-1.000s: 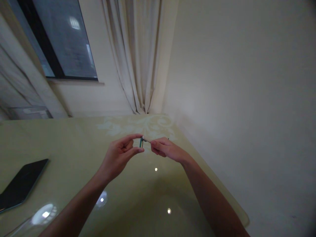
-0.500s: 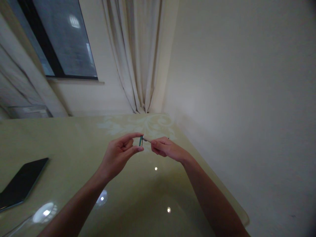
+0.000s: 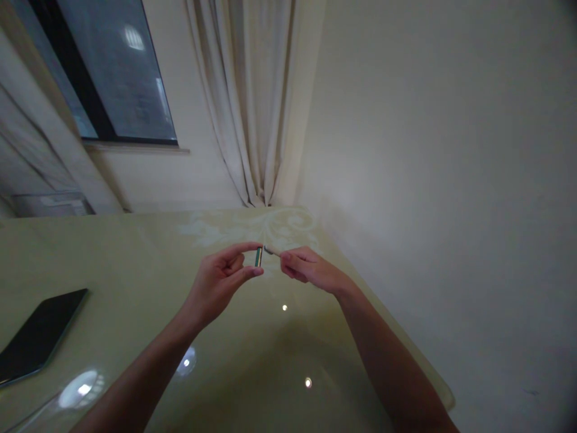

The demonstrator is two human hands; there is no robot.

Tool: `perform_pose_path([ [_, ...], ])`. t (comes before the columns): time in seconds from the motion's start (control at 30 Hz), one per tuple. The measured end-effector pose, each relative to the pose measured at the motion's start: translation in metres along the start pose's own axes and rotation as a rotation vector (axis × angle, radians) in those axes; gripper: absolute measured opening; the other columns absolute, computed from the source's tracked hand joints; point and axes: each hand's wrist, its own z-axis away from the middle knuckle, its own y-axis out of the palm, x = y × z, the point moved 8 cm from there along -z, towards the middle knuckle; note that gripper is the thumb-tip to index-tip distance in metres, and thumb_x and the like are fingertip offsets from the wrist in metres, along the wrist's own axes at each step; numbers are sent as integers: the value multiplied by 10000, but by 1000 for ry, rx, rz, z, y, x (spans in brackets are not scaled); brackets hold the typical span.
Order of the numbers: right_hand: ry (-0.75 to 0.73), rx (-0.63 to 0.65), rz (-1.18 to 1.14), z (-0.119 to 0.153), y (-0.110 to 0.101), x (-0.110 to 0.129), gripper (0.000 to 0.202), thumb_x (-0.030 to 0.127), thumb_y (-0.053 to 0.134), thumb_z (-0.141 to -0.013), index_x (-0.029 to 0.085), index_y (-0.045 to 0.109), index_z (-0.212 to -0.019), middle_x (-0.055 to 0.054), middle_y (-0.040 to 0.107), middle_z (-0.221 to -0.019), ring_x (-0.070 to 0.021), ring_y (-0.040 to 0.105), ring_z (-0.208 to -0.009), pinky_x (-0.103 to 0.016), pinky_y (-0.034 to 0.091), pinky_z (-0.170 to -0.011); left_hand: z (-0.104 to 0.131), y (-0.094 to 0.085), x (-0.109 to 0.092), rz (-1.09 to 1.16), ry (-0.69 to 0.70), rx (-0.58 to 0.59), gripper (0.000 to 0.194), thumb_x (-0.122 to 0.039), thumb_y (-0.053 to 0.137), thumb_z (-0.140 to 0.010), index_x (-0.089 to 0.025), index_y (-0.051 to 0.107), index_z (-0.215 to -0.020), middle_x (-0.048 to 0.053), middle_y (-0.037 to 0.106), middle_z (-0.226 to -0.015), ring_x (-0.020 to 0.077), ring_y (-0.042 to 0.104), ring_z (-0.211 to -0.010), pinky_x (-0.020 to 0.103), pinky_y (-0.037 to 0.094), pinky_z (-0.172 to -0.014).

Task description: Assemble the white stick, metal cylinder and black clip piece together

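Note:
My left hand [image 3: 223, 270] is raised over the table, pinching a small flat green, cream and dark piece [image 3: 258, 257] upright between index fingertip and thumb. Its exact kind is too small to make out. To its right, my right hand [image 3: 306, 266] is closed around a thin pale stick with a dark tip [image 3: 270, 250]. The stick points left at the upper part of the small piece, with a narrow gap between them. Its other end is hidden by my right fingers.
The glossy pale table [image 3: 135, 258] reflects several lights. At its left lies a dark tablet-like slab [image 3: 38, 337], with a pale cable [image 3: 36, 412] nearer me. Beyond the table hang curtains [image 3: 252, 108] beside a window [image 3: 121, 78]. A plain wall [image 3: 428, 180] borders the right edge.
My right hand has shifted slightly right, drawing the stick's tip away from the small piece. In my left hand, the piece has turned a little, showing more of its striped face.

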Motion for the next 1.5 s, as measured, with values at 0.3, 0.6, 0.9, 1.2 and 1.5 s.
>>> perform_pose_path([
  [0.3,13,18,23,1,6,4,664,768,424,-1026,189,530,-720,28,464,-660,-117,385,-608,-276,287,-581,-1,-4,-1,-5,13,-27,438,-367,827,-825,-174,786,-1216,-102,216,-649,91,239,-550,227,221,-523],
  [0.6,-13,-22,67,-3,5,1,665,763,423,-1028,189,548,-716,15,496,-672,-131,429,-640,-276,328,-614,0,-3,1,-36,37,-27,440,-363,814,-845,-170,772,-1237,-104,225,-645,94,244,-550,229,224,-520],
  [0.9,-48,-89,104,-5,3,5,659,730,430,-1046,179,577,-715,9,521,-679,-139,468,-666,-283,341,-654,0,-5,-4,-61,50,-57,423,-367,819,-824,-170,783,-1197,-106,231,-634,95,248,-542,233,225,-520],
  [1.2,-71,-158,199,-3,-1,7,667,720,406,-1059,179,587,-713,-1,564,-701,-154,525,-702,-292,368,-715,1,-8,-3,-73,39,-75,420,-370,816,-830,-185,780,-1205,-105,228,-635,96,258,-544,230,242,-530],
  [1.5,-60,-187,277,-2,0,13,650,668,394,-1085,180,594,-705,5,564,-681,-143,523,-680,-293,350,-694,-2,-10,-1,-67,64,-81,412,-368,813,-831,-186,776,-1199,-107,223,-633,99,254,-543,231,245,-530],
])
